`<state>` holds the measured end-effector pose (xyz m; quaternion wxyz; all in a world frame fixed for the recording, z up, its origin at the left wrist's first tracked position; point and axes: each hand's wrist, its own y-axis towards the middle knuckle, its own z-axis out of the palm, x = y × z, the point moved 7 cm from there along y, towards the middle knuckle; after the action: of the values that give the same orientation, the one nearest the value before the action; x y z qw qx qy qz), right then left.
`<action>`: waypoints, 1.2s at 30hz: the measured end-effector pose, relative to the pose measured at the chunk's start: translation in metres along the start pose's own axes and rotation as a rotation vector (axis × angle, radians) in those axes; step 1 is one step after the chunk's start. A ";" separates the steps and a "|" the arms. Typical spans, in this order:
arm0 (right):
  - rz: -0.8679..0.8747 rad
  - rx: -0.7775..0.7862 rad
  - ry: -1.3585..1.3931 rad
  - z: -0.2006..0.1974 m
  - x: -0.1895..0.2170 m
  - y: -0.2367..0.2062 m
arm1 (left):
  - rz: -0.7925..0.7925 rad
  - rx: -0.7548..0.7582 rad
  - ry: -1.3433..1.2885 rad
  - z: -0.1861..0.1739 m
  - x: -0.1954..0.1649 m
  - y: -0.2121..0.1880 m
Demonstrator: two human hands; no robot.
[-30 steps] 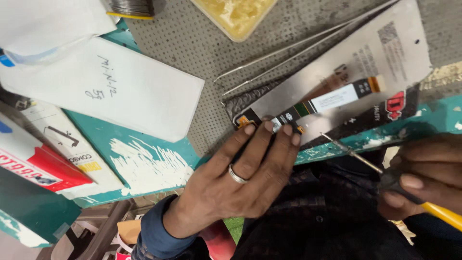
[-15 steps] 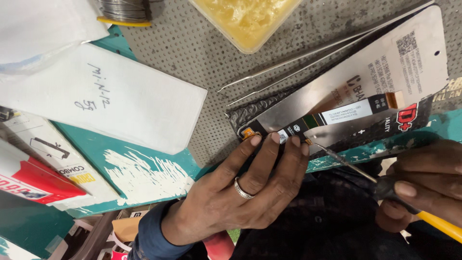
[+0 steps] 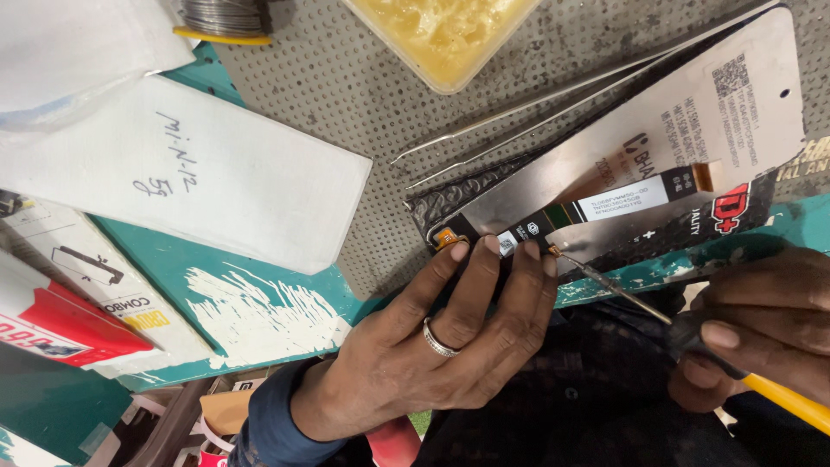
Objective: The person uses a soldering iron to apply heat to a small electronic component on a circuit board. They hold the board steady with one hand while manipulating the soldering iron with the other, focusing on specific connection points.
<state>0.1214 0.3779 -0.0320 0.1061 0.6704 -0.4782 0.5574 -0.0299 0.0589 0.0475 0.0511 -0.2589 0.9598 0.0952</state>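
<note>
The left hand [image 3: 432, 346] lies flat at the near edge of the worktop, its fingertips [image 3: 493, 246] pressing down the end of a narrow dark flex cable with white labels [image 3: 596, 207], which runs along a shiny silver phone display panel [image 3: 657, 147] resting on the grey perforated mat [image 3: 363, 78]; nothing is clasped in that hand, it only pins the strip. The right hand [image 3: 743, 337] is closed around a soldering iron with a yellow handle and a thin metal shaft [image 3: 622, 290], whose tip meets the cable just beside the left fingertips. To do this well, I judge the pressing fingers should keep the strip flat and unmoving while staying clear of the hot tip, and the tip should touch lightly and briefly. Metal tweezers [image 3: 519, 117] lie beyond the panel, a tub of yellow flux [image 3: 441, 35] and a solder spool [image 3: 225, 17] towards the far edge, a white paper sleeve [image 3: 216, 182] to the left.
</note>
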 end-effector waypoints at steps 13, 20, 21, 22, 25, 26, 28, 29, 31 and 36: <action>-0.086 -0.080 -0.175 0.008 -0.014 -0.018 | -0.017 -0.006 -0.014 0.000 0.001 0.001; -0.381 -0.254 -0.279 0.008 0.005 -0.003 | -0.012 -0.006 -0.026 0.004 -0.002 -0.003; -0.361 -0.271 -0.265 0.007 0.003 -0.003 | -0.009 -0.007 -0.027 0.005 -0.002 -0.003; -0.341 -0.288 -0.250 0.006 0.001 -0.005 | -0.009 -0.007 -0.024 0.004 -0.002 -0.004; -0.331 -0.257 -0.244 0.007 -0.001 -0.012 | -0.007 -0.007 -0.018 0.004 -0.002 -0.004; -0.289 -0.226 -0.225 0.009 -0.005 -0.012 | -0.006 -0.005 -0.017 0.004 -0.002 -0.004; -0.205 -0.166 -0.189 0.011 -0.013 -0.011 | -0.002 -0.003 -0.016 0.004 -0.002 -0.004; -0.129 -0.115 -0.132 0.014 -0.021 -0.010 | -0.001 -0.003 -0.016 0.004 -0.002 -0.003; 0.022 -0.011 -0.018 0.019 -0.035 -0.010 | -0.006 -0.003 -0.018 0.003 -0.001 -0.003; -0.010 0.022 0.049 0.016 -0.042 -0.028 | -0.016 0.001 -0.023 0.003 -0.002 -0.004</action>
<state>0.1558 0.4036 -0.0624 0.1130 0.6602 -0.4658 0.5783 -0.0262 0.0569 0.0443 0.0631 -0.2655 0.9571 0.0975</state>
